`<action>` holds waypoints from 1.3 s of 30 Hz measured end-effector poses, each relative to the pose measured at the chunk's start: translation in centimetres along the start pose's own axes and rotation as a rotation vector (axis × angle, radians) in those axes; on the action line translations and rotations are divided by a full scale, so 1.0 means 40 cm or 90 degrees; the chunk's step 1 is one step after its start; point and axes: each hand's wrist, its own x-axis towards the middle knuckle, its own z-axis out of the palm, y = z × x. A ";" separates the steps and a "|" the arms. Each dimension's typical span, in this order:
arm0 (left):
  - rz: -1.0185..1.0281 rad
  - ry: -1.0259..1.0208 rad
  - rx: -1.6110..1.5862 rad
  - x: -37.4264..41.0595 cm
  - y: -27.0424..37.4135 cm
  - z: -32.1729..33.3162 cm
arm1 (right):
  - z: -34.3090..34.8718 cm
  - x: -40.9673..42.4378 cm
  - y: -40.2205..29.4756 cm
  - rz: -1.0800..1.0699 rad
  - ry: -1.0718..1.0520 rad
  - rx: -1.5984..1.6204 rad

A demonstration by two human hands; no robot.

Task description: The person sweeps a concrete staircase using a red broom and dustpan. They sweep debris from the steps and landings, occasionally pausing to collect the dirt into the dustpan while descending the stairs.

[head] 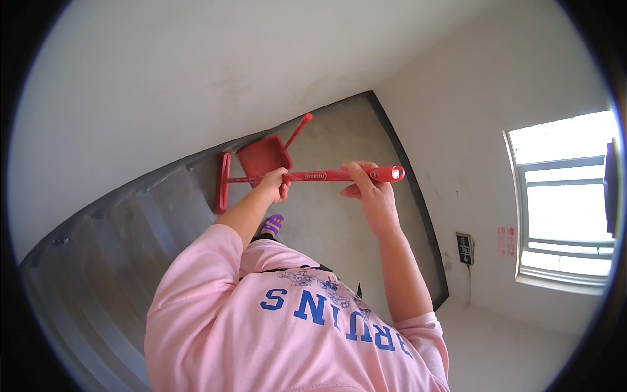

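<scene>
A long red handle (330,175) crosses in front of me, with a narrow red broom or mop head (223,183) at its left end. My left hand (275,183) is wrapped around the handle partway along. Close to the handle's looped end, my right hand (374,193) holds it, thumb on the near side and some fingers loosely curled. Beyond my left hand, a red dustpan (264,157) with an upright red stick handle (298,132) rests on the floor by the wall. My left hand and the broom or mop handle overlap its near edge.
Grey stairs (147,215) run along the left, starting beside the broom or mop head. A concrete landing (333,142) meets white walls with a dark skirting band (406,157). My foot in a purple sandal (273,224) stands near the stairs. A window (563,201) and a sign (464,248) are at right.
</scene>
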 end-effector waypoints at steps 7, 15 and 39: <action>-0.043 -0.071 0.082 -0.008 -0.069 0.069 | -0.069 -0.095 0.025 -0.007 0.068 -0.018; -0.122 -0.140 0.174 -0.131 -0.237 0.177 | -0.188 -0.329 0.024 -0.204 0.115 -0.078; 0.139 -0.102 0.416 0.028 -0.407 0.437 | -0.166 -0.543 0.515 0.110 0.214 -0.169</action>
